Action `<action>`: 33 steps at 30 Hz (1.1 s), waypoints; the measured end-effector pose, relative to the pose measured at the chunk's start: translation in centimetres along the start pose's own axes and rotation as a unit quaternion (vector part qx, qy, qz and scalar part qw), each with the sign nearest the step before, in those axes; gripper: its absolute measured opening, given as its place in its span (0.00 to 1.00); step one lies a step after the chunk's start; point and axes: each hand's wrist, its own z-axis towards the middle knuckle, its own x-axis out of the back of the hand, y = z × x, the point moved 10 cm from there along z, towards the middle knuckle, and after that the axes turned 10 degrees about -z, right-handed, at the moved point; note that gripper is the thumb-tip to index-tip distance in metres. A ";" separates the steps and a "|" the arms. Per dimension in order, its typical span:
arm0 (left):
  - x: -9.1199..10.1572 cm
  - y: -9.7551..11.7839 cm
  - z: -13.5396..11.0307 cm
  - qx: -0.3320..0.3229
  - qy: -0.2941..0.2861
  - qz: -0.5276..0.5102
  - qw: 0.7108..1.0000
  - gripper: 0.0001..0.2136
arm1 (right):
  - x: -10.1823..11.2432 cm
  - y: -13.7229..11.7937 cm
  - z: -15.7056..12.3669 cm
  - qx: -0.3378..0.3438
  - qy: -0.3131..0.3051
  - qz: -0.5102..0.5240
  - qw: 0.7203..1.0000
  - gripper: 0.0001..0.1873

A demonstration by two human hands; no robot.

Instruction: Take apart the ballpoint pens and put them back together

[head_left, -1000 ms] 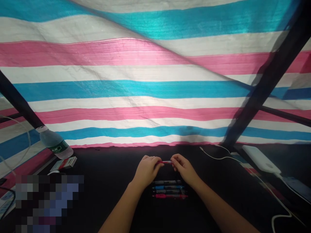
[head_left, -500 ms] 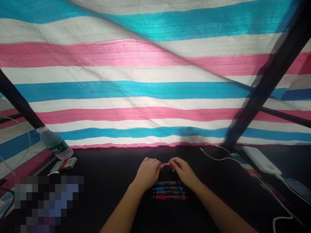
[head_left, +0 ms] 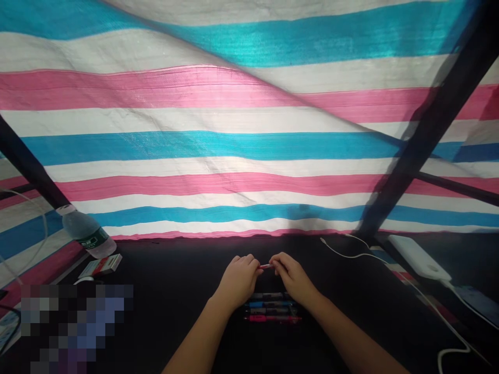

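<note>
My left hand (head_left: 237, 279) and my right hand (head_left: 293, 277) meet over a dark table (head_left: 175, 291), each pinching one end of a thin red pen (head_left: 266, 266) held level between them. Only a short bit of the pen shows between the fingertips. Just below the hands lies a row of several pens (head_left: 273, 310) side by side, among them a blue one and a pink one.
A striped pink, blue and white tarp (head_left: 234, 145) hangs behind the table. A water bottle (head_left: 86, 234) lies at the left beside a small red and white box (head_left: 102, 265). A white power bank (head_left: 419, 255) with white cables (head_left: 448, 322) sits at the right. Dark frame bars cross both sides.
My hands have closed in toward each other, so less of the red pen shows between them. The view has shifted down slightly.
</note>
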 end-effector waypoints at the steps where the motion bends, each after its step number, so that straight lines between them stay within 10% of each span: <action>1: 0.0 0.0 0.0 -0.004 0.002 0.002 1.000 0.11 | 0.1 -0.1 0.0 0.002 0.003 0.004 1.000 0.14; 10: -0.1 -0.3 -0.2 0.021 -0.010 -0.058 0.998 0.12 | 1.4 -0.4 0.2 0.011 0.030 0.034 0.999 0.13; 27: 1.5 -1.3 0.0 0.019 0.073 -0.004 0.997 0.10 | -1.3 5.9 -0.1 -0.205 0.035 0.275 0.938 0.20; 30: 2.5 -2.2 -0.2 0.061 0.132 -0.119 0.982 0.11 | -1.5 5.9 -0.2 -0.227 0.040 0.352 0.907 0.20; 33: 1.5 -4.3 -0.4 0.152 0.175 -0.367 0.901 0.16 | -1.5 5.2 -0.2 -0.233 0.038 0.406 0.883 0.19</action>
